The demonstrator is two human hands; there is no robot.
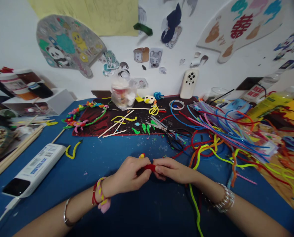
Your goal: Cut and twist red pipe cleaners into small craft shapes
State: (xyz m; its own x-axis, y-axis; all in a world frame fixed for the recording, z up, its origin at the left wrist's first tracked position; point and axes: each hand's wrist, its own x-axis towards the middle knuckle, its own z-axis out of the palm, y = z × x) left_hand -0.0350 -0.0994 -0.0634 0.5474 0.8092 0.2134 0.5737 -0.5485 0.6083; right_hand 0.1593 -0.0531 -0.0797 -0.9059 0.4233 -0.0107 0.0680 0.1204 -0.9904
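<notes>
Left hand [128, 174], right hand [174, 171] together pinching red pipe cleaner [150, 167]; bare blue tabletop [100, 154] leftward.

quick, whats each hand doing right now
left hand: closed on the red pipe cleaner
right hand: closed on the same red pipe cleaner

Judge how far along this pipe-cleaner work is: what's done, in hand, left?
Done, it seems: a multicoloured pipe-cleaner flower garland lies on the dark mat, with cut green pieces. In hand: left hand and right hand both pinch a red fuzzy pipe-cleaner piece. Left, probably: the heap of loose coloured pipe cleaners on the right lies unused.
</notes>
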